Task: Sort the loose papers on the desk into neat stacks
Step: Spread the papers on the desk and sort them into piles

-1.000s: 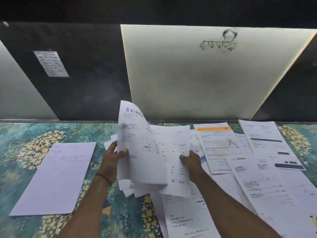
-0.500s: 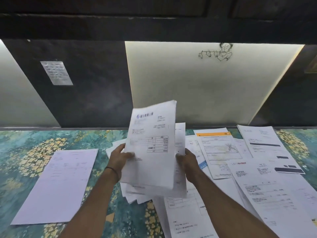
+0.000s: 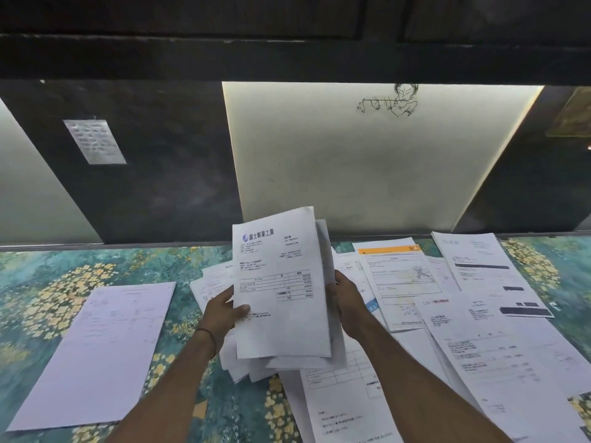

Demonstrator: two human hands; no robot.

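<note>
Our left hand (image 3: 224, 314) and right hand (image 3: 347, 303) pinch the light, floppy bundle of white printed sheets (image 3: 281, 289) by its side edges; we judge it slippery

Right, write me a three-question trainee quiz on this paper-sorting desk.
1. True or false: the white bundle of printed sheets is gripped by both the left hand and the right hand.
2. Where does the neat stack of white papers lie? A) left of the hands B) right of the hands C) under the bundle
3. Fill in: the form with an ____ header bar lies among the loose sheets on the right.

Key: 1 true; 2 A; 3 orange.
</note>
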